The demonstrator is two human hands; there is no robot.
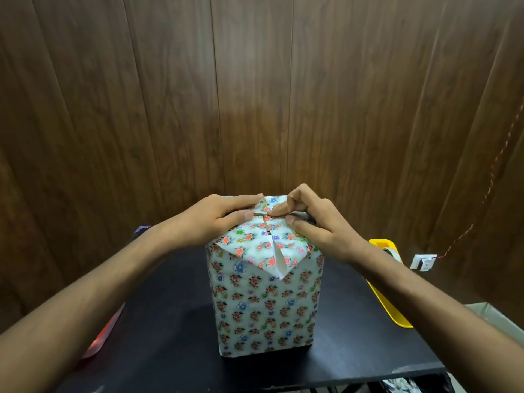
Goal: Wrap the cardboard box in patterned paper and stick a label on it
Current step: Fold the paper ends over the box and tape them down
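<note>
Box (265,302) in floral paper is standing upright on the black table (175,321); left hand (218,219) is pressing flat-fingered on the top flaps while right hand (309,222) is pinching what looks like tape, best smoothed across the gap with flaps tight

Moderate indoor lighting, brightest as a soft patch on the wood-panel wall (255,131) centre. Corners dim. Soft shadow on the black table (175,321) left of the wrapped box (263,304). Wide-angle bowing at edges; mild softness throughout.
</note>
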